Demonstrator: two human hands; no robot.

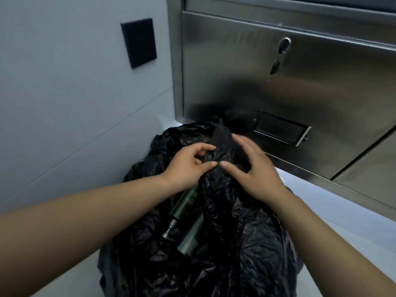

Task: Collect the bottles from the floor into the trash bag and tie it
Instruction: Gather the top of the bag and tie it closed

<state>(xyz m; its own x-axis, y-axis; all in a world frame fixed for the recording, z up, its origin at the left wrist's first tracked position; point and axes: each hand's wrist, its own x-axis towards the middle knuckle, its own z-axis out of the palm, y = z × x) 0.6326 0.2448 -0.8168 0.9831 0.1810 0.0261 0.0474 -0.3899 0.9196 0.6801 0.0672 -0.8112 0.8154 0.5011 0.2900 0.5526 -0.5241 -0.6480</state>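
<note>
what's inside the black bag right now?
Two dark green bottles show through the gap in the trash bag, lying side by side. Anything deeper is covered by plastic. Left hand and right hand pinch the bag's top.

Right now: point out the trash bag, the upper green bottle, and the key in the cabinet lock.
trash bag (246, 249), head view, crinkled side below right hand
upper green bottle (185, 202), head view, mid body
key (284, 45), head view, in the lock on steel door

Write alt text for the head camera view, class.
Both hands, left hand and right hand, gather the top of a black trash bag on the floor. Two green bottles show through its opening, beside a steel cabinet.
</note>
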